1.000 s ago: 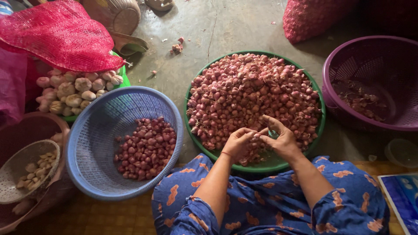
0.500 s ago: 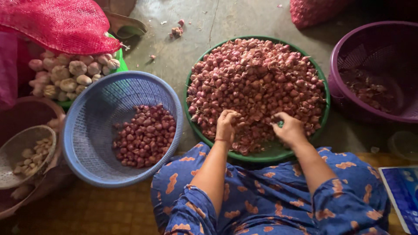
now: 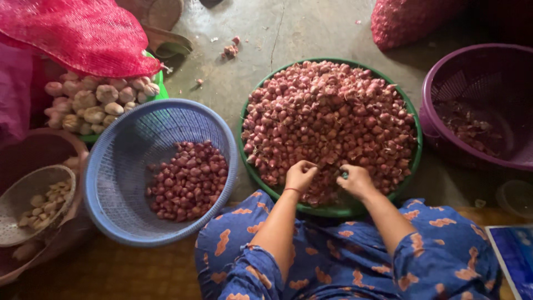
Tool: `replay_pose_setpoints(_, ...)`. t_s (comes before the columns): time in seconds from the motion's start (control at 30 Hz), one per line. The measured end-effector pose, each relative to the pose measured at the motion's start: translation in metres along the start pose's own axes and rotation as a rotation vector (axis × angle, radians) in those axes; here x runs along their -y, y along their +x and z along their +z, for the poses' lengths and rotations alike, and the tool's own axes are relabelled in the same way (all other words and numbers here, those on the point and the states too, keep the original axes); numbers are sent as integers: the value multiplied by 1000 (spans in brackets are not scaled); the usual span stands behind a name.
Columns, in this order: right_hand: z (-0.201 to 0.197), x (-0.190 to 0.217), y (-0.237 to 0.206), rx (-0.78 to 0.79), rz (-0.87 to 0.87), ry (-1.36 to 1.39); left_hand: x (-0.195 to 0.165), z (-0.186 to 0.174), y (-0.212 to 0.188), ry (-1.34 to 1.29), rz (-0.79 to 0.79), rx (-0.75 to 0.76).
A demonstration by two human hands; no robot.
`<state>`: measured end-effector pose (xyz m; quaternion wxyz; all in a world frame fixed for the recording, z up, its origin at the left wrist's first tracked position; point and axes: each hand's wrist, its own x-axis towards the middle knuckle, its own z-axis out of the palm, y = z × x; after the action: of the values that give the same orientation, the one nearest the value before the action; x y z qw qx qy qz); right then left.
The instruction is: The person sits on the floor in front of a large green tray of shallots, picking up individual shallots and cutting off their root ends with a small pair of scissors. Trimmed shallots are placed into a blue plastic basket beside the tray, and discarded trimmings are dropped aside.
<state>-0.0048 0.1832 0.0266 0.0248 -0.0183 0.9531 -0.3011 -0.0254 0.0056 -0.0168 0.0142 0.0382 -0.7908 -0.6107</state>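
Green basin: the biggest thing before me, round, set on the grey floor, heaped with unpeeled shallots almost to its rim.
Blue basket: just left of the green basin, rims nearly touching; a smaller pile of darker, cleaner shallots lies in its bottom right part.
Purple basket: to the right of the green basin, with a thin layer of dry skins inside.
Red mesh sack: at the top left, draped over a heap of garlic bulbs.
Small woven basket: far left, holding a few pale cloves.
My lap: blue cloth with orange marks, against the near rim of the green basin.
My left hand: curled into a loose fist on the near edge of the heap, fingers tucked down among the shallots; I cannot tell whether one is in my grasp.
My right hand: just beside the left, also on the heap, fingers bent in around something small and pale that I cannot make out.
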Motion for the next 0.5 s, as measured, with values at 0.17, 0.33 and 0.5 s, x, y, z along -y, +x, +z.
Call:
replay_pose_setpoints(0.17,-3,-7,-6,-19,-72,-120,0,1,-8,125,-47,-10)
replay_pose_setpoints(0.33,11,8,-13,208,-85,-321,2,0,-6,44,-32,5)
replay_pose_setpoints(0.5,18,10,-18,293,-19,-351,1,2,-6,63,-24,11)
